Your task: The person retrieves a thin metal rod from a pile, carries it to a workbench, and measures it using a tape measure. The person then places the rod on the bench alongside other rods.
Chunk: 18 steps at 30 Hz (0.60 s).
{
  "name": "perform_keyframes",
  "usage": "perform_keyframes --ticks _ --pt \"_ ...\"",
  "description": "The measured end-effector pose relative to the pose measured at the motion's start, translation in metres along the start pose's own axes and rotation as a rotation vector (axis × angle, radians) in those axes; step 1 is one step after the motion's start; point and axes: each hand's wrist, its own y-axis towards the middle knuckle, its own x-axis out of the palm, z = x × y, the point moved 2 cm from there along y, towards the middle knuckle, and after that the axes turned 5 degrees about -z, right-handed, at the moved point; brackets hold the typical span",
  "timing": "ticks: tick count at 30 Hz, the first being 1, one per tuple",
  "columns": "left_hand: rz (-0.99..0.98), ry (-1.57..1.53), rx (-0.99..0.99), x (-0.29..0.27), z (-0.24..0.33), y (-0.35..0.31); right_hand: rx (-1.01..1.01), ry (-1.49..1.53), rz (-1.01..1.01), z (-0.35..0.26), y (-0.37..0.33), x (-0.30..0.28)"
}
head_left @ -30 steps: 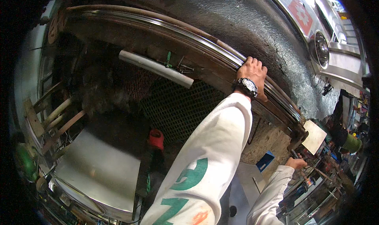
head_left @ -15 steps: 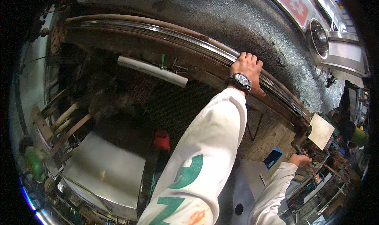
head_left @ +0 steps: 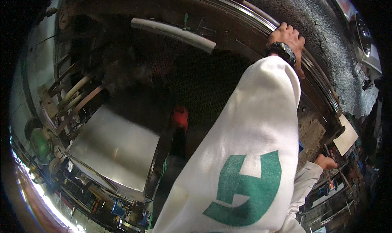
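My left hand (head_left: 288,39), with a dark wristwatch (head_left: 281,51) at its wrist, lies over a long shiny metal rail (head_left: 245,9). Its fingers curl across the far edge, and the thumb rests on the near side. Lower down at the right, my right hand (head_left: 326,162) is closed around a dark handle-like piece (head_left: 332,153) near the rail's right end; its exact kind is hard to make out. The white left sleeve (head_left: 261,110) with a green print hides much of the right forearm.
A pale cylindrical tube (head_left: 173,33) lies below the rail. A bare metal sheet-topped box (head_left: 118,147) stands at lower left, beside a red object (head_left: 180,118). Rough silvery sheeting (head_left: 318,37) covers the far side. A cream square plate (head_left: 346,135) is near my right hand.
The view has swung, so the rail and both hands appear further right, and the left hand higher. Both hands keep their hold on the same places.
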Motion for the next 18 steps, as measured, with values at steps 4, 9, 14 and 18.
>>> perform_keyframes --ticks 4,9,14,18 --pt "0.030 0.058 -0.011 0.007 0.000 -0.004 0.054 0.066 -0.014 -0.008 -0.022 0.010" --pt "0.015 0.066 -0.029 0.008 -0.002 -0.004 0.095 0.114 -0.010 -0.014 -0.031 0.021" --pt "-0.011 0.076 -0.004 0.008 0.004 0.001 0.073 0.084 0.033 -0.006 -0.001 0.004" --pt "-0.003 0.062 -0.018 0.008 0.001 -0.001 0.086 0.126 0.065 -0.018 -0.033 0.018"
